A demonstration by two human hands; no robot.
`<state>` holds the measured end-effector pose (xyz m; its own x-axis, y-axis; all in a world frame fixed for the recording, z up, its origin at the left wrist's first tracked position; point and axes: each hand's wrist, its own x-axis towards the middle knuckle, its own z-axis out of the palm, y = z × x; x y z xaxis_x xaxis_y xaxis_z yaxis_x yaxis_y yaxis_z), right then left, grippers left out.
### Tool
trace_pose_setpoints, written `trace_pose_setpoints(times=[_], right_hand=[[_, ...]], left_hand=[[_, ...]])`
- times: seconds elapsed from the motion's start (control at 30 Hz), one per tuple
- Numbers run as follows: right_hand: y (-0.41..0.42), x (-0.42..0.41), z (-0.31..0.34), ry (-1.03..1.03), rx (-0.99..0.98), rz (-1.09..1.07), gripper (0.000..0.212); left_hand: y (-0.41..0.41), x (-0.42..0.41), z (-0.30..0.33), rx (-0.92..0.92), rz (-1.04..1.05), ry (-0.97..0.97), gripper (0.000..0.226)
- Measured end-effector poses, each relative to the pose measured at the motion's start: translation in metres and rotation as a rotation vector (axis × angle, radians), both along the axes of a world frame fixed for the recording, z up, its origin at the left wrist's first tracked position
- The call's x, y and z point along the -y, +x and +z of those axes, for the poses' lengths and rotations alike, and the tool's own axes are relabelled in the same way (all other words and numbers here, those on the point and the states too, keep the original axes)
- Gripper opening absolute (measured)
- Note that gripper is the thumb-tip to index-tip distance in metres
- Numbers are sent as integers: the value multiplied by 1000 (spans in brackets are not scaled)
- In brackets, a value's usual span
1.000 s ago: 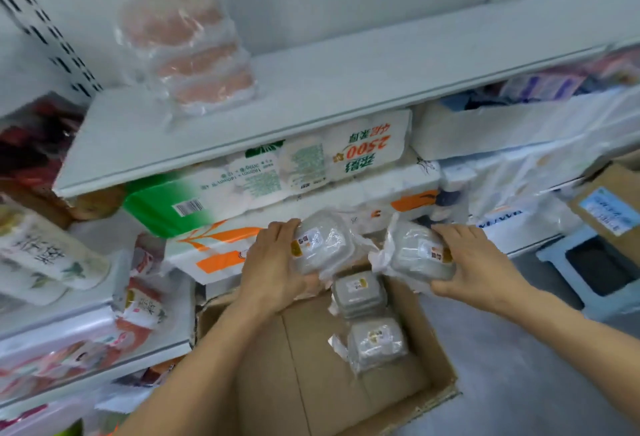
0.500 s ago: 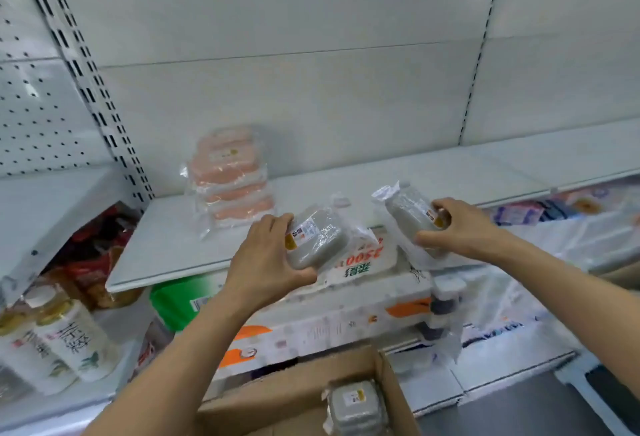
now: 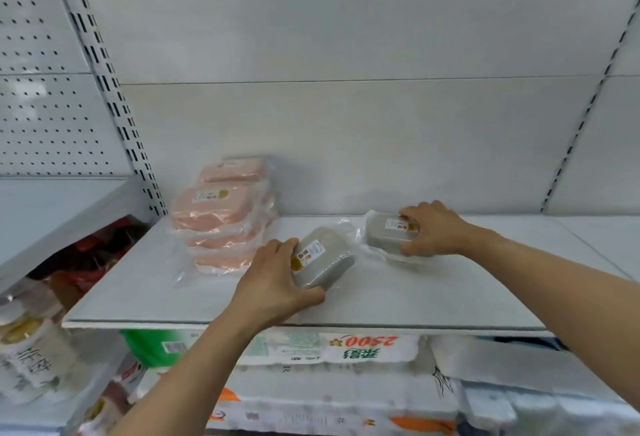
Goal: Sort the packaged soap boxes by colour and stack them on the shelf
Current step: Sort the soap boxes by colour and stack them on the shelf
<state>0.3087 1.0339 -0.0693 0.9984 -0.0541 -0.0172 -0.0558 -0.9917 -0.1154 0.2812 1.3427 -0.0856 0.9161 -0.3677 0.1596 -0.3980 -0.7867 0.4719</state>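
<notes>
Evidently two grey soap boxes are held over the shelf [image 3: 398, 300], well right of the pink stack [image 3: 221, 224]. The left hand [image 3: 273, 283] is curled round the nearer grey box [image 3: 323, 264], whose long axis is angled back and to the right. The right hand [image 3: 429, 233] is clamped on the farther grey box [image 3: 388, 233], which is set down flat. Stacking seems to call for the nearer box to be carried right and back.

Upside-down "2500" in red on white tissue pack [image 3: 367, 345] beneath shelf; soap-box labels [image 3: 308, 254] too small to read.
</notes>
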Motion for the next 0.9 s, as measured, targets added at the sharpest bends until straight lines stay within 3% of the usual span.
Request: trace_pose_setpoints(times=[0.1,0.27,0.37,0.43,0.47,0.57,0.63,0.77,0.9], right_hand=[[24,1,-2,29,-12,54,55],[34,-7,-2,-36,-26,2,61],[27,-14,5,10,29,7,56],[23,-12,9,-238,150,48,35],[21,-9,11,-378,197,96,35],[22,1,6,-677,172,434,94],[23,-7,5,-734,126,623,97],[32,-20,3,-588,47,566,82],[39,-19,11,-233,-135,312,68]], left_hand=[[6,9,2,-27,50,-19,72],[12,18,5,-53,102,-91,50],[13,19,7,-56,110,-122,47],[14,18,9,-66,126,-155,49],[15,18,10,-77,140,-182,51],[14,19,15,-76,161,-266,44],[13,21,18,-69,169,-295,36],[13,21,18,-98,179,-369,28],[12,18,16,-133,204,-408,29]])
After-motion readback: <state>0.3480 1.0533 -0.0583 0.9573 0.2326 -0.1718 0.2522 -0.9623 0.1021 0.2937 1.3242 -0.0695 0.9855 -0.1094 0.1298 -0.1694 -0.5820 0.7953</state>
